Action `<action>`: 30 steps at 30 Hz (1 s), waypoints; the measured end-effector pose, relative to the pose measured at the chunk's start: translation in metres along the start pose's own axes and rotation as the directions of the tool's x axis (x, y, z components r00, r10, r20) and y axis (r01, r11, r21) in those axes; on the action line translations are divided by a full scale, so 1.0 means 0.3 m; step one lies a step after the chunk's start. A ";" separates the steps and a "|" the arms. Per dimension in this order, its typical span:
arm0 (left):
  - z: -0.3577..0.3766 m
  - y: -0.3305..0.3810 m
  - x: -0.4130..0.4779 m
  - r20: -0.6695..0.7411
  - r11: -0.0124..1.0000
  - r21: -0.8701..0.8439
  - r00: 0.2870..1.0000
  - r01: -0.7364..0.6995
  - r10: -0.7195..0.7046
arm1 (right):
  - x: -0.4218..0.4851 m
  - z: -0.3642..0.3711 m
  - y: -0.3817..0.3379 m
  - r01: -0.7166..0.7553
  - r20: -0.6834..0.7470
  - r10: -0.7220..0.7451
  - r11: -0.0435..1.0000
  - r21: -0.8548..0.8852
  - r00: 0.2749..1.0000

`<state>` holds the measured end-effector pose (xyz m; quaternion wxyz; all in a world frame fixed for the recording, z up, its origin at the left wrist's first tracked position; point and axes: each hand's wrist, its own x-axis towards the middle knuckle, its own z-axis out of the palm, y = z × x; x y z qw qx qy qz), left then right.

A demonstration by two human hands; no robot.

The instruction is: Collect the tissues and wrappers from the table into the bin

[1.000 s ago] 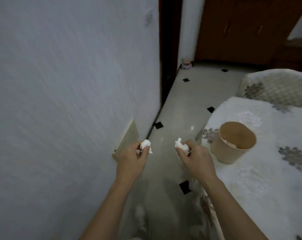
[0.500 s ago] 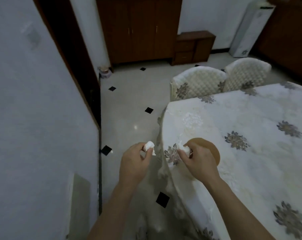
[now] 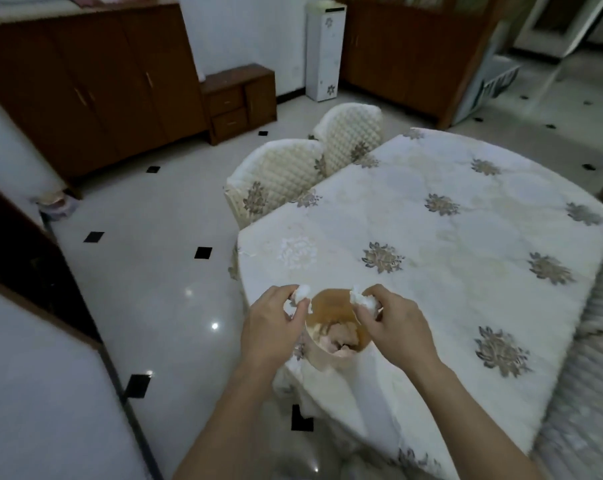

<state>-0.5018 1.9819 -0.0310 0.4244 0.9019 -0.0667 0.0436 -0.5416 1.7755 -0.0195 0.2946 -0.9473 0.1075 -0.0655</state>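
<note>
Tan card: the bin (image 3: 331, 351), a round open tub on the near corner of the surface (image 3: 449, 258), close to its edge.
Bin contents: crumpled pale scraps lie in the bottom; what they are cannot be told.
Left hand (image 3: 270, 327): fingers curled, pinching a white tissue wad (image 3: 301, 294) between thumb and fingertips, at the bin's left rim.
Right hand (image 3: 393, 322): fingers curled, pinching a second white tissue wad (image 3: 364, 301) at the bin's right rim.
Tissues and bin: both wads sit at rim height or just above, one on each side, with the bin's mouth between the two hands.
Hands: apart from each other, not touching; whether either touches the bin's rim cannot be told.
Surface: covered with a white cloth bearing grey flower motifs.
Chairs (image 3: 286, 178): two quilted white ones stand at the surface's far-left side.
</note>
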 end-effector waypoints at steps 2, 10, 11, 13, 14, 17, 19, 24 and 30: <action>0.015 0.020 0.003 0.017 1.000 0.001 1.000 -0.019 0.019 | -0.003 -0.007 0.015 -0.013 -0.002 0.013 1.000 0.003 1.000; 0.058 0.082 0.007 0.028 0.997 0.060 0.999 -0.047 0.046 | 0.025 -0.025 0.029 0.040 -0.021 -0.040 0.999 -0.007 0.999; 0.061 0.090 0.009 0.028 0.996 0.073 0.999 -0.048 0.046 | 0.030 -0.026 0.029 0.054 -0.026 -0.054 0.999 -0.009 0.998; 0.068 0.101 0.012 0.027 0.995 0.092 0.999 -0.044 0.041 | 0.035 -0.030 0.024 0.068 -0.014 -0.068 0.997 -0.030 0.998; 0.071 0.105 0.014 0.025 0.994 0.102 0.999 -0.040 0.038 | 0.037 -0.032 0.021 0.075 -0.010 -0.075 0.996 -0.041 0.997; 0.083 0.109 0.016 0.028 0.988 0.148 0.999 -0.039 0.035 | 0.040 -0.033 0.015 0.109 -0.017 -0.110 0.992 -0.064 0.994; 0.088 0.111 0.016 0.053 0.978 0.198 0.997 -0.073 0.064 | 0.044 -0.029 0.015 0.125 -0.026 -0.127 0.989 -0.074 0.992; 0.100 0.089 0.023 0.228 0.921 0.364 0.972 -0.138 0.056 | 0.054 0.002 0.053 0.171 0.114 -0.148 0.959 -0.225 0.982; 0.101 0.077 0.006 0.153 0.862 0.481 0.984 -0.157 0.093 | 0.048 0.048 0.116 0.216 0.071 -0.204 0.932 -0.291 0.976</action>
